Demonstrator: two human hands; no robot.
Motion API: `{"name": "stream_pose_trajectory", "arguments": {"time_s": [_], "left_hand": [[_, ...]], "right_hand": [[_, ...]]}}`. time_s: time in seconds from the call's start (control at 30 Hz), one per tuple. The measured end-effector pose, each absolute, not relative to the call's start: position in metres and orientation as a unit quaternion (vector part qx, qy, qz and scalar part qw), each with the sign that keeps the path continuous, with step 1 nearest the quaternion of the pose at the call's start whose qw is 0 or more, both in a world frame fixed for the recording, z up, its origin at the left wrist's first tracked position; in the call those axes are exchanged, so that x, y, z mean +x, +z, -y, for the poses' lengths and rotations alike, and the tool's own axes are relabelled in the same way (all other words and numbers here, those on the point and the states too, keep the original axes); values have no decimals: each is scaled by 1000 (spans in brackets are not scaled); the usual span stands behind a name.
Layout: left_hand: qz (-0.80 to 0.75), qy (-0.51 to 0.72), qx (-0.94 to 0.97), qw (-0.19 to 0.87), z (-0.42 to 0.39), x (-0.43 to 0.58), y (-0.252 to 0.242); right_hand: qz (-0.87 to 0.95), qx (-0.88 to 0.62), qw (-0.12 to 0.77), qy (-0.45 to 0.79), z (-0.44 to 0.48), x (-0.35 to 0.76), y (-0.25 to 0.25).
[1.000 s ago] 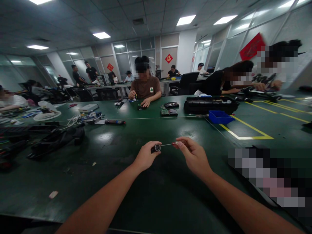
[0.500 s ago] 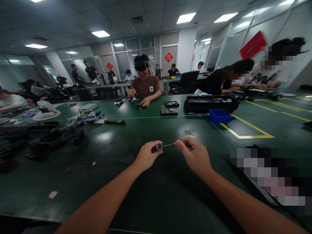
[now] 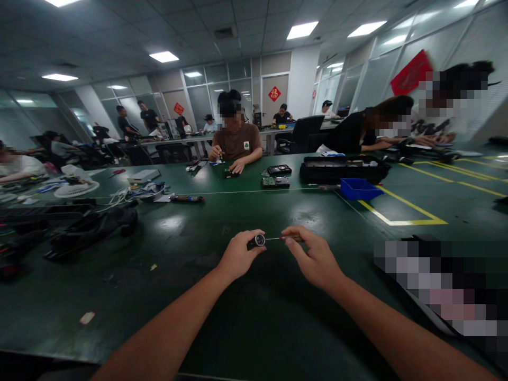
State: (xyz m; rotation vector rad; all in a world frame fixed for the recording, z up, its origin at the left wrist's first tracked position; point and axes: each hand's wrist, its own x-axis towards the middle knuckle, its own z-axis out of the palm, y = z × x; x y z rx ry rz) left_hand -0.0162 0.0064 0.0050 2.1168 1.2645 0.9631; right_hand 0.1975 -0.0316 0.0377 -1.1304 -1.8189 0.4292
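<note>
My left hand [image 3: 238, 256] is closed around a short dark cylinder with a silvery round end [image 3: 259, 241], probably a tool handle. My right hand [image 3: 313, 256] pinches a thin metal bit with a reddish collar [image 3: 283, 238]. The bit's tip points at the cylinder's end. I cannot tell whether the two touch. Both hands hover a little above the dark green table [image 3: 190, 248], close together near its middle.
A blue tray [image 3: 359, 189] and a long black case [image 3: 343, 170] sit to the right by yellow floor-tape lines. Circuit boards [image 3: 275, 182] lie ahead. Black bags and cables [image 3: 91, 225] crowd the left. A person in a brown shirt [image 3: 237, 143] works opposite; others sit at right.
My right hand has slid slightly left toward the left hand, shortening the visible length of bit between them. The left hand has stayed nearly still.
</note>
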Motion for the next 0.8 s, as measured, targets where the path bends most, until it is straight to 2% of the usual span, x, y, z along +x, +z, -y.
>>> {"name": "stream_pose_trajectory", "arguments": {"time_s": [0.17, 0.43, 0.57, 0.8], "left_hand": [[-458, 340, 785, 241, -5, -15, 6], [-463, 335, 785, 240, -5, -16, 7], [-468, 329, 786, 236, -4, -14, 7], [-468, 349, 779, 227, -4, -15, 13]], "right_hand": [[716, -511, 436, 190, 29, 197, 36], [710, -492, 447, 234, 31, 197, 36], [653, -506, 496, 269, 28, 193, 34], [486, -454, 593, 454, 11, 193, 20]]}}
